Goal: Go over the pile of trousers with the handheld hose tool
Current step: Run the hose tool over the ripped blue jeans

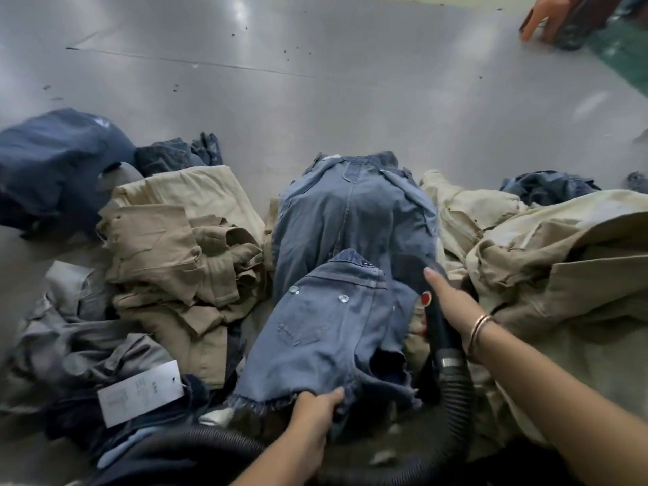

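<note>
A pair of light blue denim shorts point(322, 331) with a frayed hem lies on top of the pile, over longer blue jeans point(350, 208). My left hand point(315, 412) grips the frayed hem at the near edge. My right hand point(452, 303) holds the black handheld hose tool point(438, 331), which has a red button, with the forefinger stretched along it. The tool's nozzle points into the denim just right of the shorts; its tip is hidden by cloth. The black ribbed hose point(456, 408) curves down and across the bottom of the view.
Beige trousers point(182, 247) are heaped on the left and more beige cloth point(561, 275) on the right. Grey and dark blue garments point(59, 166) lie at far left, with a white paper tag point(140, 391). Grey shiny table point(315, 82) beyond; another person's hand point(547, 15) top right.
</note>
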Tool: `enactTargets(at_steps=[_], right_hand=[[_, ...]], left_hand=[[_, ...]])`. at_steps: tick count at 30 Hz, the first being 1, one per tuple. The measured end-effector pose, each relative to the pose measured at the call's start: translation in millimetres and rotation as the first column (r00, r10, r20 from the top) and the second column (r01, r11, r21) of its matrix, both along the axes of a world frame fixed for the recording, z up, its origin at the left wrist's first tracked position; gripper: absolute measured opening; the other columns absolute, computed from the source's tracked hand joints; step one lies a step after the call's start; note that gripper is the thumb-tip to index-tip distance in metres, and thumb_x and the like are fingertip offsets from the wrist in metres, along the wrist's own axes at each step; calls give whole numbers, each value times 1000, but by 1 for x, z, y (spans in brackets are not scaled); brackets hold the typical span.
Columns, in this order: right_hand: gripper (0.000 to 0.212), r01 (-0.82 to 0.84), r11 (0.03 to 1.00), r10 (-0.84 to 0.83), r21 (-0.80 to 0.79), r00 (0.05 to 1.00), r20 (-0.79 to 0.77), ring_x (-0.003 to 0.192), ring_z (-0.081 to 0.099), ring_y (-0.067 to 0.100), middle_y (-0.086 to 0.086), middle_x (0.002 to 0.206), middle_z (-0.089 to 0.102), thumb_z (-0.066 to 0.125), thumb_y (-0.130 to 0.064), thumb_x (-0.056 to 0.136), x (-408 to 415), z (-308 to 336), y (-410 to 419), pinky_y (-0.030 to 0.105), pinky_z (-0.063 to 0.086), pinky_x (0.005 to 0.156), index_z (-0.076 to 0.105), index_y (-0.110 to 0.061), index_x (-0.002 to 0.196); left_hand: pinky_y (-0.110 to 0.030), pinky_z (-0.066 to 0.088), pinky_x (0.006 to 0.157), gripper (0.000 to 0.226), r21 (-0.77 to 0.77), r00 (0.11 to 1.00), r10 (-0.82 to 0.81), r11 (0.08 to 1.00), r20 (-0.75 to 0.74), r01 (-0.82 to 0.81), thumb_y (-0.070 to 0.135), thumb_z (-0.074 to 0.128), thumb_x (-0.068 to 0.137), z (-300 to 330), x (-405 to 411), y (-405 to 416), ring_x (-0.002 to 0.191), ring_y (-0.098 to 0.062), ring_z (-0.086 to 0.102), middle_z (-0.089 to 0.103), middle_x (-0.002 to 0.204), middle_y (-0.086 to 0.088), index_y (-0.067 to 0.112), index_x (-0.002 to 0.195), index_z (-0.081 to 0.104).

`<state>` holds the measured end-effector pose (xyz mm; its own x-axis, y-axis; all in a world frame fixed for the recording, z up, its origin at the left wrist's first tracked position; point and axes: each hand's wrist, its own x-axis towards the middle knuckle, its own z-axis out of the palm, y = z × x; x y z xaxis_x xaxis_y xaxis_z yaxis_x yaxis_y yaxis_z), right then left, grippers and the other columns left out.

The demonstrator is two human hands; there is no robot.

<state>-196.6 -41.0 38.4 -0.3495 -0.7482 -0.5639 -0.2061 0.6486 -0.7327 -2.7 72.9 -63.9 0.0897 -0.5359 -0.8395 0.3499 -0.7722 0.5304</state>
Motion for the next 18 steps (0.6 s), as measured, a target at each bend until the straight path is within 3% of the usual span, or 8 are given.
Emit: enactTargets(at_steps=[3, 6, 8, 10, 12, 14, 16, 18], right_hand=[[51, -155, 969, 123, 195, 978, 167, 33, 57, 21, 10, 43, 58, 60, -46, 87, 29, -15, 74, 18, 44, 36, 58, 2, 73], [54, -221, 924, 161, 313, 965, 206, 33, 58, 26, 14, 47, 57, 62, -46, 87, 51, -36, 108, 21, 41, 32, 58, 8, 84], [60, -201, 936, 176, 287, 978, 111, 43, 64, 26, 18, 63, 63, 60, -50, 87, 52, -50, 97, 26, 49, 40, 59, 9, 96], [68, -232, 939, 251, 255, 967, -43, 76, 70, 35, 26, 88, 68, 55, -57, 88, 48, -59, 69, 40, 57, 74, 64, 10, 101], [74, -242, 942, 272, 232, 956, -107, 95, 66, 41, 30, 106, 66, 52, -63, 86, 41, -66, 35, 48, 51, 90, 64, 8, 101], [75, -227, 956, 255, 189, 956, -145, 95, 66, 40, 30, 110, 65, 50, -68, 83, 33, -66, 3, 47, 52, 90, 61, 4, 99], [78, -170, 976, 194, 135, 964, -183, 77, 71, 30, 27, 107, 66, 48, -69, 84, 23, -62, -26, 34, 57, 78, 60, 6, 98], [75, -108, 993, 115, 45, 975, -192, 84, 70, 30, 28, 116, 62, 46, -68, 85, 10, -53, -51, 32, 56, 80, 57, 4, 99]], left_hand=[[-42, 49, 92, 11, -15, 1000, 5, 1000, -2, -5, -3, 60, 89, -3, -3, -8, 92, -32, 62, 69, 91, -16, -4, 98, 65], [-43, 49, 93, 15, 30, 998, -58, 998, 33, 57, 4, 62, 89, -4, -4, -1, 92, -33, 62, 68, 93, -17, -1, 103, 64], [-46, 48, 98, 25, 30, 994, -102, 994, 42, 101, 5, 64, 88, -2, -5, 8, 102, -34, 61, 67, 107, -17, 0, 112, 62], [-42, 49, 97, 29, 18, 992, -120, 993, 31, 120, 4, 66, 86, 0, -4, 14, 102, -33, 62, 68, 109, -16, -1, 114, 61], [-39, 52, 91, 25, 10, 993, -114, 993, 28, 114, 3, 67, 86, 2, 0, 14, 97, -32, 65, 69, 104, -15, -3, 110, 63], [-41, 53, 90, 23, -1, 992, -120, 993, 47, 120, 3, 68, 85, 5, 6, 11, 96, -32, 65, 70, 103, -15, -2, 107, 63], [-38, 53, 89, 25, 6, 977, -179, 984, 114, 179, 3, 69, 84, 3, 14, 12, 96, -29, 65, 69, 104, -14, -1, 107, 61], [-32, 51, 87, 30, 59, 942, -268, 963, 202, 262, 2, 69, 81, 0, 20, 20, 98, -27, 63, 67, 106, -14, -4, 109, 61]])
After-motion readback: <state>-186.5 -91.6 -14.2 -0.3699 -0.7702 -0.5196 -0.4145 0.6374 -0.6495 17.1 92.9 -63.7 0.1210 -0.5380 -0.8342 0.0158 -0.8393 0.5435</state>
